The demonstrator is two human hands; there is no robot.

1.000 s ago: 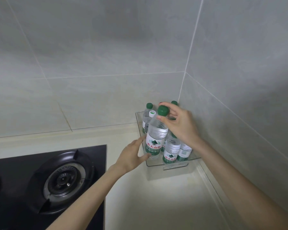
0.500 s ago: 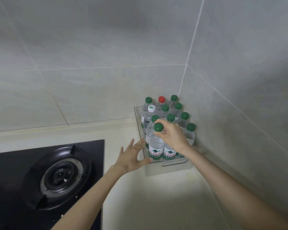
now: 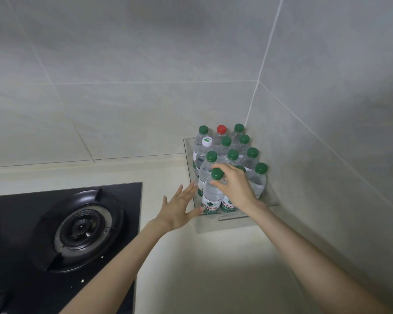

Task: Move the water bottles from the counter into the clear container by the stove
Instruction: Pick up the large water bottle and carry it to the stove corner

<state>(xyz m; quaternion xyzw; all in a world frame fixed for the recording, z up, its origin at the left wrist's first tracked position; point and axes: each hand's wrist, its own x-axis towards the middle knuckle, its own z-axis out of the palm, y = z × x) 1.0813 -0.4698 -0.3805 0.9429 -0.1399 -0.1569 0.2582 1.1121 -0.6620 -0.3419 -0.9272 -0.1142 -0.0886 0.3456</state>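
A clear container [image 3: 269, 198] stands in the counter's far right corner, packed with several upright water bottles, mostly green-capped, plus one red cap [image 3: 221, 129] and one white cap [image 3: 206, 141]. My right hand [image 3: 234, 186] pinches the neck of the front-left green-capped bottle [image 3: 212, 196], which stands upright inside the container's front corner. My left hand [image 3: 179, 208] is spread flat with straight fingers against the container's left wall, thumb near its front corner.
A black gas hob with a round burner [image 3: 82, 227] lies left of the container. Tiled walls meet right behind the bottles. Cream counter [image 3: 213, 268] stretches toward me between the hob and the right wall.
The green-capped bottle came down from above the container and now stands in its front-left corner. My right hand went down with it. My left hand stayed against the container's left side.
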